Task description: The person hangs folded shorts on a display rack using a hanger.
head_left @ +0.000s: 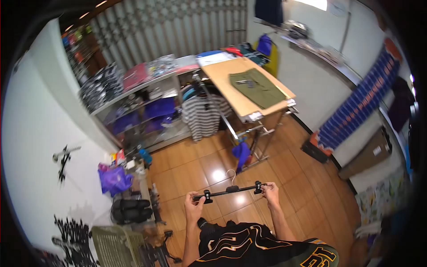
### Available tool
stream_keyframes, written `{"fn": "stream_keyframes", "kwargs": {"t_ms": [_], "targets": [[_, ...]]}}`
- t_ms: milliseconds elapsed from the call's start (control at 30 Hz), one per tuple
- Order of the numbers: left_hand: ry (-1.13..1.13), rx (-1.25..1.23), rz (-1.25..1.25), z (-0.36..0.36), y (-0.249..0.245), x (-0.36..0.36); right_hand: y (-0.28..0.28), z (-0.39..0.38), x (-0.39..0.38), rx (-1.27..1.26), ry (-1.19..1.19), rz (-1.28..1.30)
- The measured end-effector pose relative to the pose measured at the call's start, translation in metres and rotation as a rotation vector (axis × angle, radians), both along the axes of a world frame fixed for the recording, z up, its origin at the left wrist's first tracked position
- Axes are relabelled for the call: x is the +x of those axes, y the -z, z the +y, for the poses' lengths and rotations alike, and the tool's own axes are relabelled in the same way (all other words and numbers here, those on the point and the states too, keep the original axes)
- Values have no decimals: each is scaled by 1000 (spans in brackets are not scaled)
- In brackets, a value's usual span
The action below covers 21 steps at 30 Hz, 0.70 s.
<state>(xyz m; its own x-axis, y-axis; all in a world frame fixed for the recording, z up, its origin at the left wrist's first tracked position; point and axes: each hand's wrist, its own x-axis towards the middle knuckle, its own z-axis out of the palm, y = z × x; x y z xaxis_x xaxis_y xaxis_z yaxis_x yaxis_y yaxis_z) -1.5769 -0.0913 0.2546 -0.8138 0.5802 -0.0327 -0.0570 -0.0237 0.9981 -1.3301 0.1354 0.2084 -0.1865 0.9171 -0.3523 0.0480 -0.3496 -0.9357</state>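
A black clip hanger (232, 189) with a pale metal hook is held level in front of my body, above the tiled floor. My left hand (194, 207) grips its left end beside one clip. At the other end, the fingers of my right hand (270, 194) are closed by the right clip. Nothing hangs from the clips. Farther off, folded olive-green shorts (257, 88) lie on a wooden-topped table (218, 73), with small dark items on top of them.
A striped shirt (204, 116) hangs at the table's left side, near a shelf (133, 91) of packed clothes. On the left are a purple bag (114, 180), black shoes (131, 211) and a green basket chair (114, 244). A tall blue patterned roll (356, 100) leans along the right wall.
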Motion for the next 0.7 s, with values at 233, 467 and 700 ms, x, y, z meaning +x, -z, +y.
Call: {"fn": "stream_keyframes", "kwargs": {"t_ms": [233, 467, 700], "targets": [[402, -94, 63, 109, 11, 22, -9, 33, 84, -13, 345, -6], [545, -69, 34, 206, 16, 9, -2, 81, 90, 15, 509, -15], [598, -4, -78, 319, -1, -29, -21, 188, 57, 83, 611, 47]]}}
